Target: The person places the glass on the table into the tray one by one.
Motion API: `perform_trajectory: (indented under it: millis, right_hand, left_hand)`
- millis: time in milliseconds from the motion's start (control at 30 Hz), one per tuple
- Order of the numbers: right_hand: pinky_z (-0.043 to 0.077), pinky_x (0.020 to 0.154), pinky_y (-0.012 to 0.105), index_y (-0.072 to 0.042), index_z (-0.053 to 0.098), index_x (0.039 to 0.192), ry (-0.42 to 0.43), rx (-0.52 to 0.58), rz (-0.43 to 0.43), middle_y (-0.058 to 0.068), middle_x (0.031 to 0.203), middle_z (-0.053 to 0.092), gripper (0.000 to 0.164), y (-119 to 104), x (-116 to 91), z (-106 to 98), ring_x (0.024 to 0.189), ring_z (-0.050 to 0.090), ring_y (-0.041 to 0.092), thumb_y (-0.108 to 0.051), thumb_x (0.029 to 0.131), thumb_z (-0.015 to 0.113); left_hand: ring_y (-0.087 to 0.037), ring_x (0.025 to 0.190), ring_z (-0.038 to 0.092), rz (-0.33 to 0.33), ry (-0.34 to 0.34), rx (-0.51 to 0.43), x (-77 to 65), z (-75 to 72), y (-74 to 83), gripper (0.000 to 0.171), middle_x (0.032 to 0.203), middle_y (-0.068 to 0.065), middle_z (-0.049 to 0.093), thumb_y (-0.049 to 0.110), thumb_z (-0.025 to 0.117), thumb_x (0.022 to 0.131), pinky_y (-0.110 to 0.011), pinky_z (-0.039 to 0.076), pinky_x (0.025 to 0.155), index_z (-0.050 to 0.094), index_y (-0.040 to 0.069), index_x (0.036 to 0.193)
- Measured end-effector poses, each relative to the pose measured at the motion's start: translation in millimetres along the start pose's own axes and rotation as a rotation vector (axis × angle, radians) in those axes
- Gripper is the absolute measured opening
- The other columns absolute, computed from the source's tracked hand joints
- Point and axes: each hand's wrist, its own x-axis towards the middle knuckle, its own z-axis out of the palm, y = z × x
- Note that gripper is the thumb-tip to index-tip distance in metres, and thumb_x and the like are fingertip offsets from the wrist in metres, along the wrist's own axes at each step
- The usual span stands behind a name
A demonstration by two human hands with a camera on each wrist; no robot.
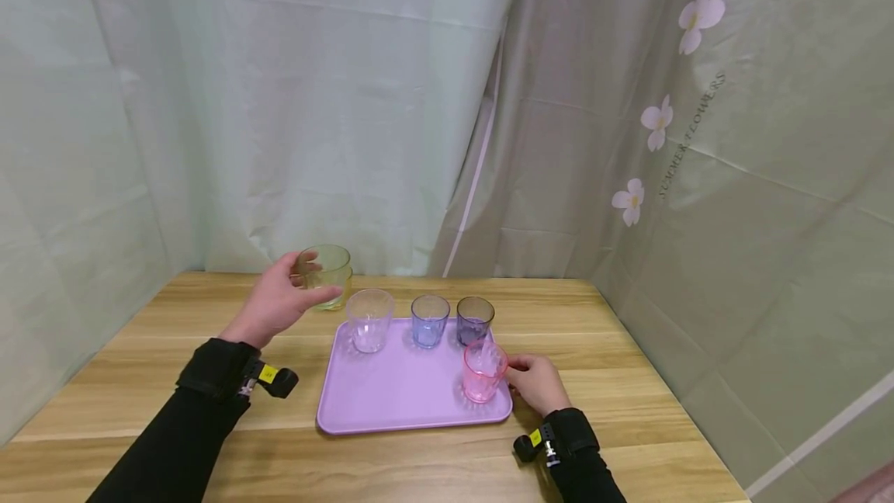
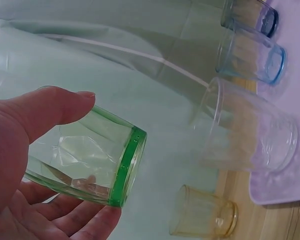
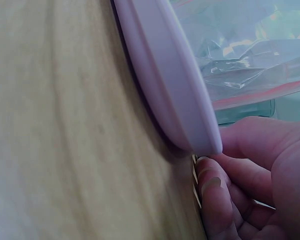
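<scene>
My left hand (image 1: 274, 300) holds a green-tinted glass (image 2: 82, 155) above the table, thumb on one side and fingers on the other, left of the tray. Behind it a yellow glass (image 2: 204, 212) stands on the tabletop. My right hand (image 1: 539, 383) pinches the right rim of a lilac tray (image 1: 398, 398), close beside a pink glass (image 1: 482, 383). Along the tray's back edge stand a clear glass (image 1: 370, 324), a blue glass (image 1: 429, 324) and a dark grey glass (image 1: 475, 320).
The wooden table (image 1: 628, 425) extends on both sides of the tray. Pale curtains (image 1: 335, 99) hang behind it, and a flower-printed curtain (image 1: 768, 254) borders the right side. Each wrist carries a strapped camera.
</scene>
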Motion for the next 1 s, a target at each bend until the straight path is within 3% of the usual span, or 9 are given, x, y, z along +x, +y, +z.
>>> perform_trajectory:
  millis: [767, 1000]
  right_hand:
    - [0.057, 0.071, 0.029, 0.005, 0.081, 0.117, -0.009, -0.012, 0.024, 0.014, 0.102, 0.080, 0.025, -1.0, 0.0, -1.0, 0.081, 0.068, 0.016, -0.012, 0.100, 0.074]
    - [0.057, 0.069, 0.029, 0.004, 0.081, 0.114, 0.001, -0.021, -0.002, 0.013, 0.098, 0.080, 0.023, -2.0, 0.0, -1.1, 0.078, 0.068, 0.015, -0.012, 0.099, 0.075]
  left_hand:
    - [-0.053, 0.152, 0.043, 0.023, -0.026, -0.051, -3.8, 16.0, 20.7, 0.097, 0.167, -0.028, 0.045, 0.038, 0.084, 0.098, -0.067, 0.047, 0.119, 0.029, 0.003, 0.170]
    - [-0.052, 0.151, 0.045, 0.043, -0.036, -0.047, -5.3, 21.0, 26.8, 0.092, 0.166, -0.026, 0.048, 0.034, 0.084, 0.099, -0.067, 0.047, 0.119, 0.033, 0.004, 0.169]
